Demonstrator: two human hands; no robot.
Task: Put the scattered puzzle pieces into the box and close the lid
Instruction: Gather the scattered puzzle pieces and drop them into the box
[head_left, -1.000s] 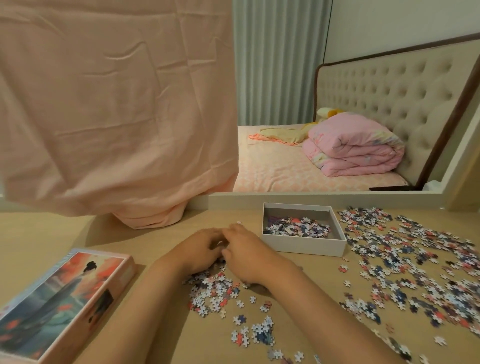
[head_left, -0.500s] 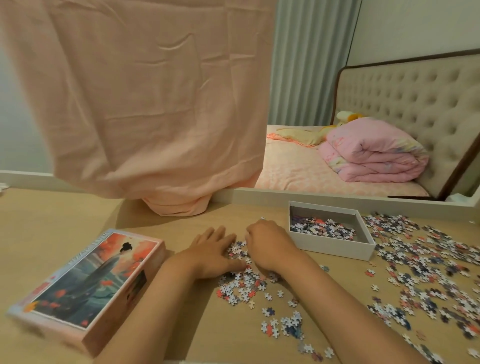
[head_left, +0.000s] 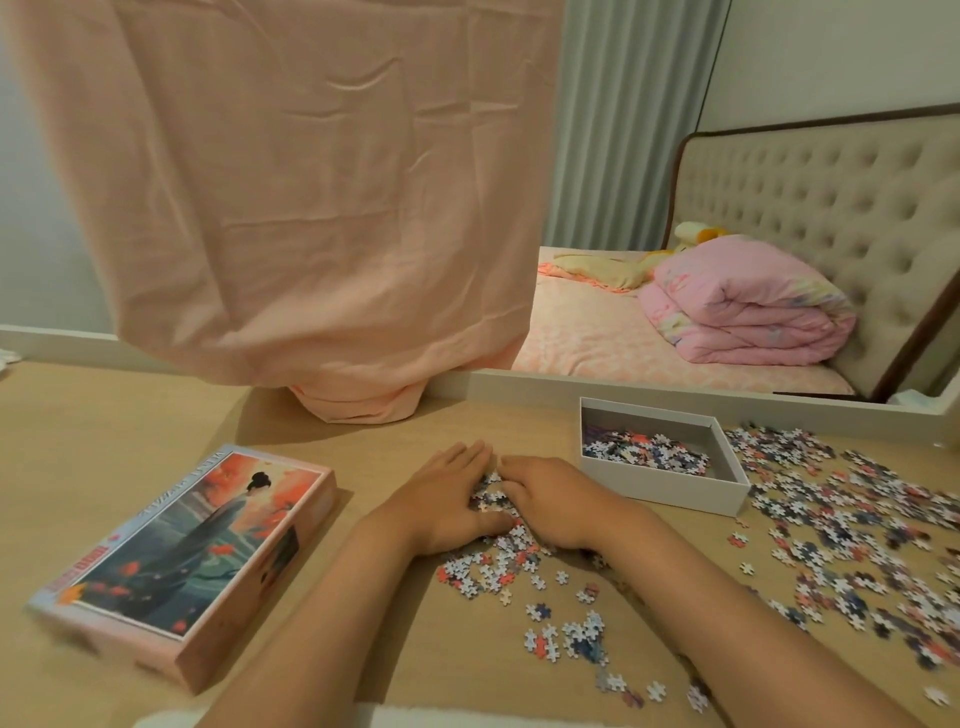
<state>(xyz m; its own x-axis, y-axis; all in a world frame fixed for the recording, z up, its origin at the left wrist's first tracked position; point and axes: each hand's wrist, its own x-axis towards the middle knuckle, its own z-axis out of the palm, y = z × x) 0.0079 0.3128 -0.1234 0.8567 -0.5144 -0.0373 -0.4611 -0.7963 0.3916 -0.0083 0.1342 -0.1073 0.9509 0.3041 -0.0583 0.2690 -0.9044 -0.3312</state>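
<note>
On a wooden counter (head_left: 130, 441), a person's left hand (head_left: 448, 501), fingers nearly straight, and right hand (head_left: 553, 505), fingers bent over so any grip is hidden, flank a heap of puzzle pieces (head_left: 498, 564). Just right sits the open box (head_left: 660, 489), partly filled; its lid (head_left: 182, 545) lies well left.

Home bedroom, bed (head_left: 597, 338) with tufted headboard (head_left: 810, 208), folded pink quilt (head_left: 748, 306), grey curtain (head_left: 628, 119), wooden table (head_left: 130, 441)

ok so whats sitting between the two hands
In the head view, a small heap of puzzle pieces lies between the left hand and the right hand. Both hands touch it, one on each side.
</note>
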